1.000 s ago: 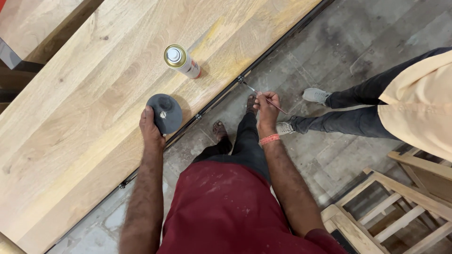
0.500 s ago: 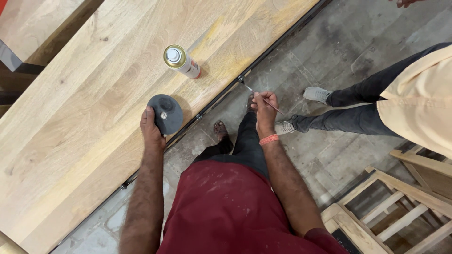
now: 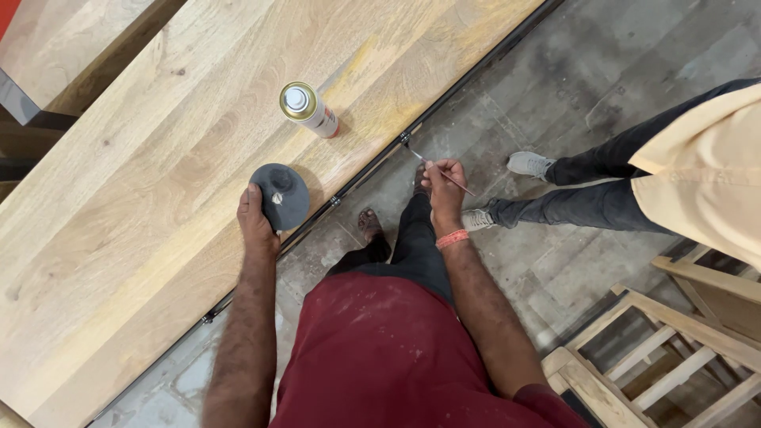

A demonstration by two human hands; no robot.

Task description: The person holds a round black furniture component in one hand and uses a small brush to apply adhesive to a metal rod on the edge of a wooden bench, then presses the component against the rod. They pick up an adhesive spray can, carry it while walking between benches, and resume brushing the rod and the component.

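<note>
I'm looking straight down over a long wooden tabletop and its dark metal edge rail. My left hand is resting at the near edge of the wood, fingers curled round the rim of a grey round pad with a small metal fitting at its centre; it's gripping the disc from the side, thumb and fingers closed on it. My right hand is pinching a thin brush, fingertips closed tight on the slim handle, and the tip is pointing at the rail, touching or just short of it; I can't tell which.

The brush is looking light and stiff, the sort of thing best held low on the handle, near the tip, for control. The pad is looking rigid and modest in weight, easy to hold by its rim.

A spray can is standing further out on the wood, well apart from both hands. Another person's legs and grey shoes are just beside my right hand, and a pale wooden frame is lying on the floor.
</note>
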